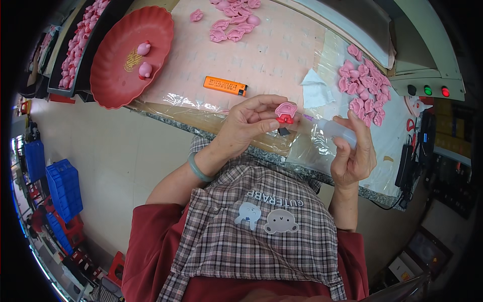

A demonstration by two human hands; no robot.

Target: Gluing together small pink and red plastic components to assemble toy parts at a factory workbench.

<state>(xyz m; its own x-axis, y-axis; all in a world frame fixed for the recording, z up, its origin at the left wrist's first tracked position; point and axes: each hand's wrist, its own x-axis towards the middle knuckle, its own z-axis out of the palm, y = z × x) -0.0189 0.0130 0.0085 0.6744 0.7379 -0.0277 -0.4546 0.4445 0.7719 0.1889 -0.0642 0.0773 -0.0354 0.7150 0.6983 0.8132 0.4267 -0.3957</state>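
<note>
Between the fingertips of my left hand (246,121) is a small pink and red plastic figure part (286,111), its hollow pink shell above and the red piece below. My right hand (354,151) grips a translucent squeeze bottle (338,133), tilted so that its thin purple-based nozzle (308,118) points left toward the figure part. Whether the tip touches the part I cannot tell. Beyond my left hand an orange lighter (225,85) lies on the table. A white tissue (317,89) rests past the bottle.
Pink shell pieces lie in a far group (235,20) and a right-hand pile (365,83). A red scalloped tray (113,65) with two pink figures overhangs the table's left edge, beside a black bin (80,50) of pink pieces. A machine with green and red buttons (436,91) stands at right.
</note>
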